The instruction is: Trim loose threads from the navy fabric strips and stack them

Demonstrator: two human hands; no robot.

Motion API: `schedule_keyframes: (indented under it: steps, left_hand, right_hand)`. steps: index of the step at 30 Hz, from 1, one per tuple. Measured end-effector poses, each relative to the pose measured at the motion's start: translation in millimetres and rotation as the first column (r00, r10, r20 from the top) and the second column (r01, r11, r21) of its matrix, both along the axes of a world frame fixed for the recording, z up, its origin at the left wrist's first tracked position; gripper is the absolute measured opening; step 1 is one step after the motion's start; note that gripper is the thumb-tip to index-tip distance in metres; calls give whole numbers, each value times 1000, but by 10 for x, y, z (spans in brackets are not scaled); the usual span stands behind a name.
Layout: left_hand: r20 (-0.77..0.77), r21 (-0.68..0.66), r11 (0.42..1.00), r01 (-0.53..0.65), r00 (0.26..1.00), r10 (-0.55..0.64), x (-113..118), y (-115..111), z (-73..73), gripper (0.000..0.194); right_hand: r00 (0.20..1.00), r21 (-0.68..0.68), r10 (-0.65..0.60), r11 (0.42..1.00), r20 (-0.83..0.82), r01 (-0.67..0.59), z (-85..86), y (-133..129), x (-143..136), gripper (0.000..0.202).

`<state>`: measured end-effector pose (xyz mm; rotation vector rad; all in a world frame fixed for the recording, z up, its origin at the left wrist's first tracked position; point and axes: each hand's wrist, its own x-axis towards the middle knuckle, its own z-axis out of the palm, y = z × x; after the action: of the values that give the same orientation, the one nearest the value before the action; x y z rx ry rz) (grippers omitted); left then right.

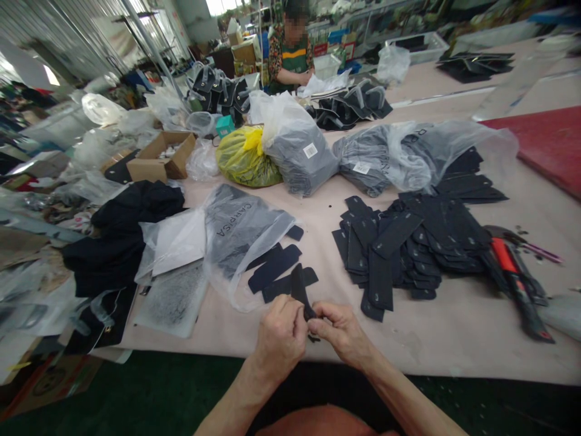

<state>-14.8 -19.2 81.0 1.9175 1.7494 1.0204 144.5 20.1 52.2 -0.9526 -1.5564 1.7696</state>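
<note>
Both hands pinch one dark fabric strip [299, 284] near the table's front edge. My left hand [282, 327] grips its lower end from the left, fingers closed. From the right, the thumb and fingers of my right hand [340, 330] close on the same end. The strip's far end sticks up and away from me, slightly bent. Just beyond it lie several loose dark strips [275, 268], partly under a clear plastic bag [245, 227] printed "CARPISA". To the right spreads a heap of similar strips [399, 242] with small pale marks. Small dark bits lie below the fingers.
A hammer [517, 290] with a red and black handle lies at right. Filled plastic bags [299, 145] and a yellow bag [247, 158] stand behind. An open cardboard box [166, 158] and black cloth [122, 230] are at left. Across the table is another person [290, 54].
</note>
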Motion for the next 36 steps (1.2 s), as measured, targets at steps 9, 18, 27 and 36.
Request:
schedule_keyframes:
  steps: [9,18,27,36]
  left_hand:
    - [673,-569,771,-288,375,637,-695,163,-290,18]
    - [674,-610,744,-272,314,668,-717,41,-434,14]
    - [749,-587,800,-123,293,594,-636,39,-303,45]
    - [700,-614,786,76,511,498,-312,13,-286,40]
  right_hand:
    - [973,-352,-82,936,-216,1,-234,-184,132,24]
    - [962,-498,-70,864,-265,-74,-261,-226,277,30]
    - [994,-399,-12,916,-106,-31,-345,-210,380,30]
    - [947,-395,304,862,-101,-318,106,144,93,29]
